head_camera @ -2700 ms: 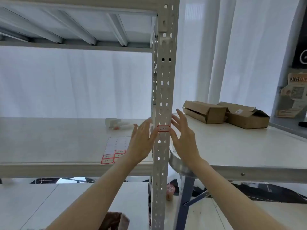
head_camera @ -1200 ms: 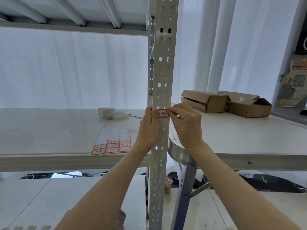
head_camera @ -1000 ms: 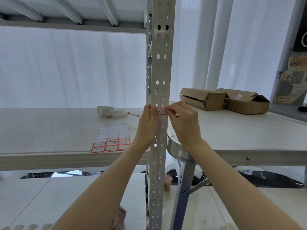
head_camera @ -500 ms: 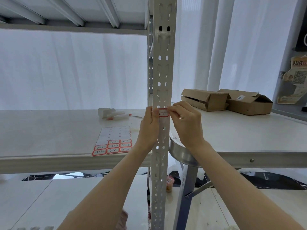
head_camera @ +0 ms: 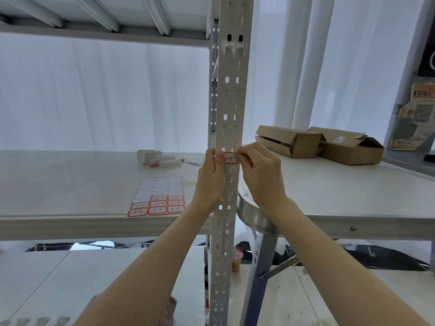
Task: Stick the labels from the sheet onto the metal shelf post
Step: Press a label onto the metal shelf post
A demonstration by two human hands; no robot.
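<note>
- Left hand [head_camera: 211,178] wrapped round post [head_camera: 231,102], thumb pinning label [head_camera: 230,158]: bracing.
- Right hand [head_camera: 260,171], fingers curled, pinching label's right edge flat.
- Sheet [head_camera: 157,200] parked nearby.

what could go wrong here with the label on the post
The red-bordered label lies over the punched slots of the metal post, so it may bridge holes and bond weakly. Both the left hand and right hand pinch its ends; uneven pressing could leave it crooked or creased. The label sheet sits at the shelf's front edge and could get knocked off.
</note>
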